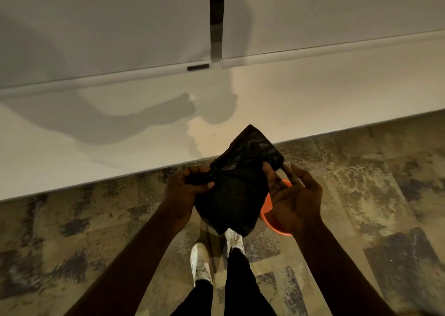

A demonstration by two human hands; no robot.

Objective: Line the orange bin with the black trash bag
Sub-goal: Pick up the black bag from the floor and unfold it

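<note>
Person stands on a mottled floor (361, 183), facing a white wall (96, 135). Both bare hands hold the black trash bag (240, 183) in the air, above the feet; the bag is bunched and partly folded, not opened out. Left hand (185, 190): fingers curled and pressed together on the bag's left edge, thumb on top, pinching the plastic. Right hand (293, 197): palm up, fingers loosely spread, fingertips and thumb nipping the bag's upper right corner. Orange bin (274, 221) sits on the floor just beside the person's right foot, mostly hidden behind the bag and right hand; only part of its rim shows. White shoes (199, 260) are visible below the bag.
</note>
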